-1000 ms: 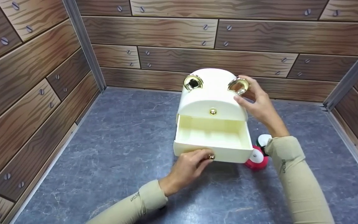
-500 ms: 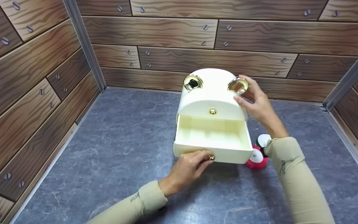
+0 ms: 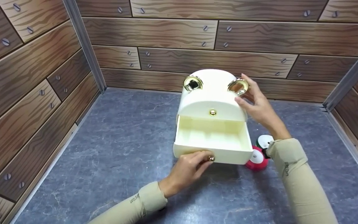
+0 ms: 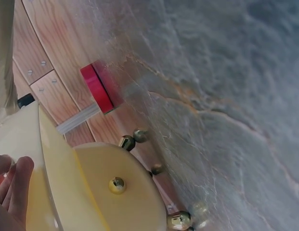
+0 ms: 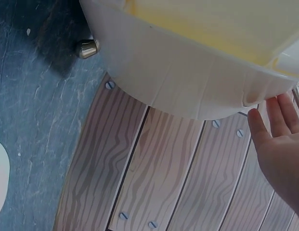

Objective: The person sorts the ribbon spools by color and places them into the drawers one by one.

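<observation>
A cream drawer box (image 3: 213,91) with a rounded top, two gold rings and gold knobs stands on the dark surface near the back. Its lower drawer (image 3: 213,137) is pulled out towards me, and nothing shows inside. My left hand (image 3: 186,168) pinches the small gold knob (image 3: 211,158) on that drawer's front; the upper knob (image 3: 213,112) is untouched. My right hand (image 3: 258,104) rests against the box's upper right side around the right gold ring (image 3: 238,86). In the right wrist view its fingers (image 5: 279,118) look fairly straight, tips touching the cream wall.
By the box's right front corner lies a red roll with a white centre (image 3: 257,157), like a ribbon spool. A similar white-faced roll with a dark green edge (image 3: 264,141) is beside it, partly behind the right sleeve. Wood-patterned walls (image 3: 154,32) enclose the surface.
Almost nothing differs. My left hand stays on the drawer knob, the drawer stays out equally far, and the right sleeve shifts very slightly.
</observation>
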Motion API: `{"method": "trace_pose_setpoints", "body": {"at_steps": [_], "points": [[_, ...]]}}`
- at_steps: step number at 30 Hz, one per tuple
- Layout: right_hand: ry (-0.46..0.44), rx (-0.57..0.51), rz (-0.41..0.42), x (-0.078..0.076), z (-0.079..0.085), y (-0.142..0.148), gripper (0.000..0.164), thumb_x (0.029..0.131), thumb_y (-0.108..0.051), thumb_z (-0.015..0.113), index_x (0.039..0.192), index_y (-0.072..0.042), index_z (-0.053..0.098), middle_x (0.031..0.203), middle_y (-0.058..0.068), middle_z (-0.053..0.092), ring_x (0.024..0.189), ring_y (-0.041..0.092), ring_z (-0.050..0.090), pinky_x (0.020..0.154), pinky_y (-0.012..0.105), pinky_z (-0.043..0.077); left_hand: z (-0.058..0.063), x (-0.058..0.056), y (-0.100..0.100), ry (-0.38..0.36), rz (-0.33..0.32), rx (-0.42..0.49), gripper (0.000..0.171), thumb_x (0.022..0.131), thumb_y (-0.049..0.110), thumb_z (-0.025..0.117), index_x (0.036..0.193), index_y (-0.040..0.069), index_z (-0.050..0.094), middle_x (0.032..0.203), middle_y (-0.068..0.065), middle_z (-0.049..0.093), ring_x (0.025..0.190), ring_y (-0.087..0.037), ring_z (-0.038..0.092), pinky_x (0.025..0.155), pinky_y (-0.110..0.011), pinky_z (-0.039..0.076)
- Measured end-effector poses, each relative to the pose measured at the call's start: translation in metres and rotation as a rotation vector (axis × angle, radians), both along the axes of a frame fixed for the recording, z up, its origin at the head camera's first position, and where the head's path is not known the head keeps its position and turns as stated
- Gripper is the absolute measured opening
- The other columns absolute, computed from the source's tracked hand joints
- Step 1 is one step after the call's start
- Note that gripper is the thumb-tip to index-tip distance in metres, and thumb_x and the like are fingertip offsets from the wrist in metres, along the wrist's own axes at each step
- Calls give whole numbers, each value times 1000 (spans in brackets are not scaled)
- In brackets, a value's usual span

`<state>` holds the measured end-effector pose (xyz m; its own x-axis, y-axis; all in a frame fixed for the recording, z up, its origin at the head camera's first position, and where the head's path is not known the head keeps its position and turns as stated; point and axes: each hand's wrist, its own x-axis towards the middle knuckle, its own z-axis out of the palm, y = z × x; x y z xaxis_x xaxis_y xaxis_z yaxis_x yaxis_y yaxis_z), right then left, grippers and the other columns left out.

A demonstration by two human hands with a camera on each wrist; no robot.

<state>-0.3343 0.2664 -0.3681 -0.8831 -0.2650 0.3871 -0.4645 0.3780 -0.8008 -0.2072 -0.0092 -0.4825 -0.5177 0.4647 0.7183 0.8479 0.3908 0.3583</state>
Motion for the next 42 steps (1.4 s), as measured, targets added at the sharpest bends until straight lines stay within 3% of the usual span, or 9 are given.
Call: {"method": "trace_pose_setpoints", "body": {"at_steps": [5,12,15,17,20,22,24,33,42], "points": [[4,57,0,5,1,9,74,106,-21,59,167,-30,17,154,21,48,144,38,45,124,57,31,0,0,1,-4,-3,15,14,99,13,70,112,8,72,105,-2,78,93,-11,75,89,-13,57],[-26,79,-46,8,-17,44,49,113,-28,42,160,-17,38,141,12,61,126,4,56,106,17,46,-2,0,1,-18,-4,20,15,99,14,70,113,10,71,105,0,78,91,-9,74,86,-12,57],[-66,94,-75,8,-31,65,49,113,-31,41,158,-12,42,139,11,64,122,-2,57,103,12,46,-2,-1,0,-19,-8,19,15,99,14,71,113,9,71,106,-1,78,93,-9,74,88,-13,57],[-117,142,-107,10,-41,79,51,112,-34,43,159,-13,41,140,13,63,122,5,58,104,19,48,-2,0,0,-24,-12,20,15,99,14,71,113,9,71,106,-1,78,94,-10,75,88,-13,57],[-216,230,-111,12,-57,100,60,110,-36,50,162,-12,34,149,25,54,132,27,55,112,42,47,-1,0,0,-38,-16,23,16,98,13,71,113,9,71,106,-2,78,94,-11,75,89,-12,56],[-292,283,-93,14,-67,114,68,107,-35,57,164,-12,27,155,30,45,138,43,48,114,60,43,0,0,0,-45,-17,23,16,97,12,72,113,8,72,105,-2,78,93,-11,75,89,-12,56],[-359,322,-66,16,-78,126,79,104,-34,64,165,-10,20,159,32,37,144,52,38,116,69,35,0,0,0,-49,-17,22,17,97,12,72,114,8,71,104,-2,78,91,-11,75,88,-11,56],[-462,413,-55,24,-116,153,104,89,-31,84,164,-1,18,160,36,31,145,58,31,117,71,30,0,1,0,-54,-16,29,17,97,11,72,114,8,71,102,-2,78,89,-10,74,85,-10,56],[-358,508,-2,28,-126,152,106,73,-20,95,157,4,35,156,36,38,143,59,34,114,75,31,-2,1,1,-41,-15,42,14,99,12,70,112,9,71,99,-1,77,85,-7,72,81,-10,56]]}}
